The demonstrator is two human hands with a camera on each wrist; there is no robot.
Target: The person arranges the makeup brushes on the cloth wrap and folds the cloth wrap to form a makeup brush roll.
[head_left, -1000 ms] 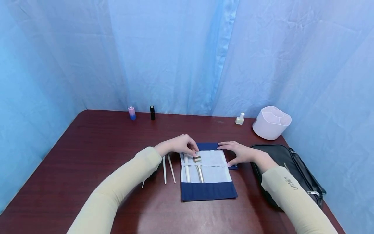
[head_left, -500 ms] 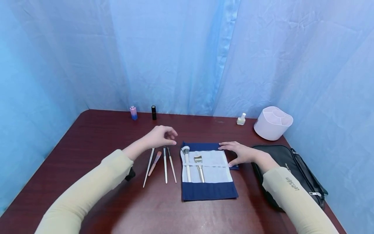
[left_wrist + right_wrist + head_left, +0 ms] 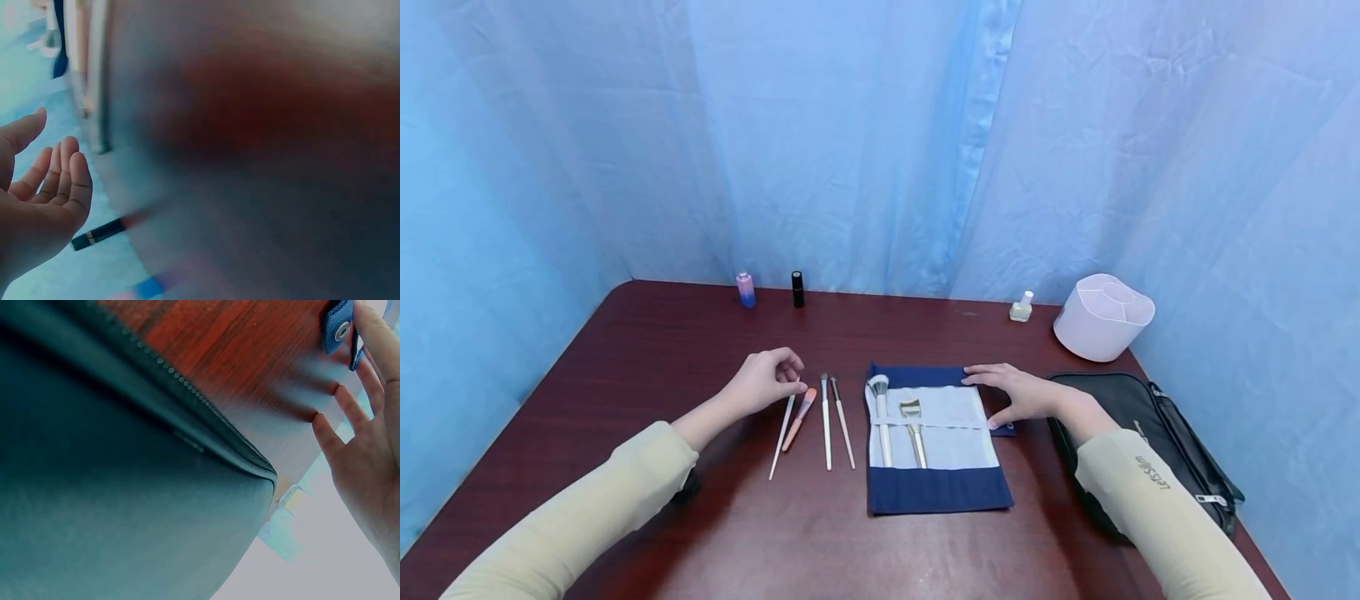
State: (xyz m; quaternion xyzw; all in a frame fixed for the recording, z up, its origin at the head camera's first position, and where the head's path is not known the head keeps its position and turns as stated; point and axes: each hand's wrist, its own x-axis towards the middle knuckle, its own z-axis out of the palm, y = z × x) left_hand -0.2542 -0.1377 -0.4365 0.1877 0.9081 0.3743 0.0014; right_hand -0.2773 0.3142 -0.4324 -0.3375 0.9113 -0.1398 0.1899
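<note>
A blue and white fabric brush roll (image 3: 940, 492) lies unfolded on the table. Under its strap are a white fluffy makeup brush (image 3: 884, 433) and a flat-headed makeup brush (image 3: 916, 437). Along the roll's right edge rests my right hand (image 3: 1022, 395), fingers spread; a snap tab (image 3: 339, 325) shows beside it in the right wrist view. My left hand (image 3: 762, 382) hovers at the top of a thin white brush (image 3: 781, 440), fingers bent, thumb apart from them in the left wrist view. Beside that brush lie a pink-handled brush (image 3: 797, 423) and two slim brushes (image 3: 826, 429).
A black zippered case (image 3: 1105, 400) lies on the right, under the right forearm. At the back stand a white divided holder (image 3: 1090, 325), a nail polish bottle (image 3: 1021, 310), a black lipstick tube (image 3: 797, 292) and a pink-blue bottle (image 3: 746, 292). Blue curtains enclose the table.
My left hand has left the flat-headed brush in the roll and moved left, then down to the loose brushes. My right hand has stayed at the roll's edge.
</note>
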